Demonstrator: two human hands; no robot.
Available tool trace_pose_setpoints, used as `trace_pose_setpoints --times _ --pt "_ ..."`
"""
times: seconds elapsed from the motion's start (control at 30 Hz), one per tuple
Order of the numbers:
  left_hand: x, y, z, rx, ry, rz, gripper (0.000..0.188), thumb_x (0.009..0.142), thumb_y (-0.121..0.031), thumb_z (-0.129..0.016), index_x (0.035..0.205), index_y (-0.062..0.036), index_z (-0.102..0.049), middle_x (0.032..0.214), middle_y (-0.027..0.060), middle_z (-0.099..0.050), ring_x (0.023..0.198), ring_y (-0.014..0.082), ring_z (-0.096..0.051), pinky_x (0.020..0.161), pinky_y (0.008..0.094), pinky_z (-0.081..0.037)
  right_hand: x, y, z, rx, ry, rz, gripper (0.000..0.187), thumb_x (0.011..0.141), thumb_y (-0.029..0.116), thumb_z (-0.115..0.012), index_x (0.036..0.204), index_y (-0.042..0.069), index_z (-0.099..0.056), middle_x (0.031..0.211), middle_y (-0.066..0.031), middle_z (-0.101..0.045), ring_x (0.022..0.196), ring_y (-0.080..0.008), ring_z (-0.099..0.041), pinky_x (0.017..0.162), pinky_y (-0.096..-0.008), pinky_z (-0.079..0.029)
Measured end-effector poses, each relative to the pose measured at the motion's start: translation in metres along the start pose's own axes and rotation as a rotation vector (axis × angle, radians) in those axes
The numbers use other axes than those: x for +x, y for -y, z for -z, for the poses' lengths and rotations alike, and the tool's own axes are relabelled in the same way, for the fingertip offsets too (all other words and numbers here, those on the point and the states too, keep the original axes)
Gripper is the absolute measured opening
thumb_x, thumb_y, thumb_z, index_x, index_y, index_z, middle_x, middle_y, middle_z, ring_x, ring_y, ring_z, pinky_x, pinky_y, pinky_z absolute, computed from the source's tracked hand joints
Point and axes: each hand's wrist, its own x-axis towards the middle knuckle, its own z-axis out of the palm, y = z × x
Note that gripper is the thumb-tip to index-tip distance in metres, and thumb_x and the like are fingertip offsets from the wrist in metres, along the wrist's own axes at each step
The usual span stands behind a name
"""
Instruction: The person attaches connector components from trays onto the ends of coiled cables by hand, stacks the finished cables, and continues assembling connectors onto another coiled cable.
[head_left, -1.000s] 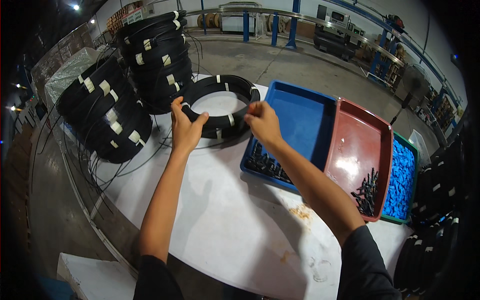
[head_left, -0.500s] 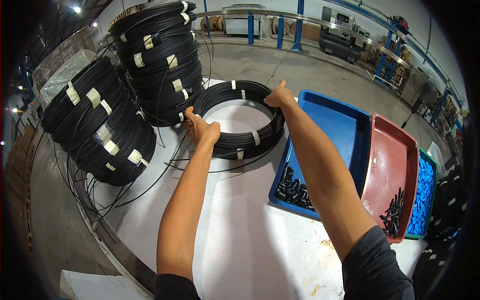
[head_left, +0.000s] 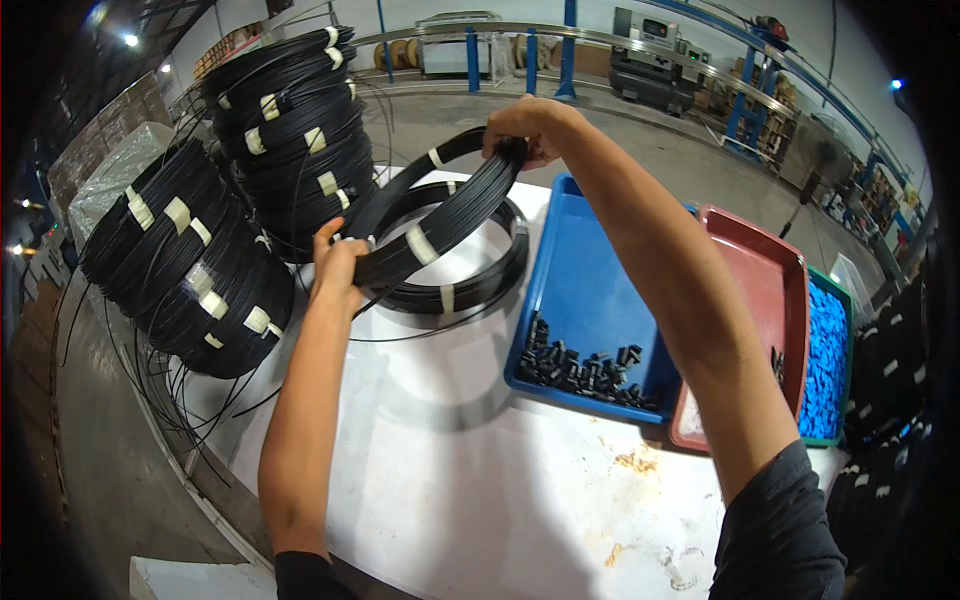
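Between my hands a coil of black cable [head_left: 440,234], bound with pale tape, is lifted and tilted, its right side higher. My right hand [head_left: 524,132] is closed round its far right part. At its left side my left hand [head_left: 338,262] grips the rim, with the fingers partly hidden. Beneath it, another taped black cable coil [head_left: 447,299] lies flat on the white table [head_left: 430,450]. A loose cable end trails beside this lower coil.
Tall stacks of black coils, one upright [head_left: 290,140] and one leaning [head_left: 190,260], stand at the left. On the right are a blue tray [head_left: 600,270] with small black parts, a red tray [head_left: 752,245], and a green tray [head_left: 845,350] of blue parts.
The upper coil has come up off the lower one and tilted, its right side rising. My right hand went up and left with it; my left hand moved left. The view shifted slightly.
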Motion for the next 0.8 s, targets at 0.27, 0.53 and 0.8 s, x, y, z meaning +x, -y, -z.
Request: trace_pose_setpoints --times 0.27,0.53,0.8 --pt "-0.144 -0.031 0.031 0.405 0.244 -0.333 0.081 0.057 0.010 -0.053 0.136 -0.0098 -0.051 0.129 0.0088 -0.052 0.105 0.0151 -0.053 0.078 0.0219 -0.047 -0.174 -0.117 -0.034 0.687 0.360 -0.040 0.055 0.095 0.040 -0.067 0.131 0.001 -0.053 0.092 -0.0122 -0.063 0.069 -0.0247 -0.068 0.061 -0.0424 -0.056" --pt "-0.248 -0.004 0.022 0.626 0.870 -0.263 0.068 0.056 0.008 -0.054 0.122 -0.0066 -0.055 0.148 0.0180 -0.046 0.145 0.0311 -0.038 0.116 0.0320 -0.026 -0.447 -0.245 -0.101 1.173 0.360 -0.555 0.044 0.099 0.034 -0.068 0.131 0.006 -0.056 0.111 -0.0094 -0.069 0.096 -0.0194 -0.067 0.072 -0.0368 -0.061" --pt "-0.356 0.049 -0.021 0.760 1.346 -0.097 0.063 0.063 0.004 -0.058 0.126 -0.0075 -0.059 0.161 0.0295 -0.032 0.155 0.0419 -0.021 0.122 0.0439 -0.023 -0.627 -0.311 -0.123 1.605 0.249 -0.888 0.044 0.101 0.015 -0.065 0.139 0.009 -0.045 0.126 -0.0118 -0.063 0.121 -0.0284 -0.063 0.097 -0.0484 -0.058"
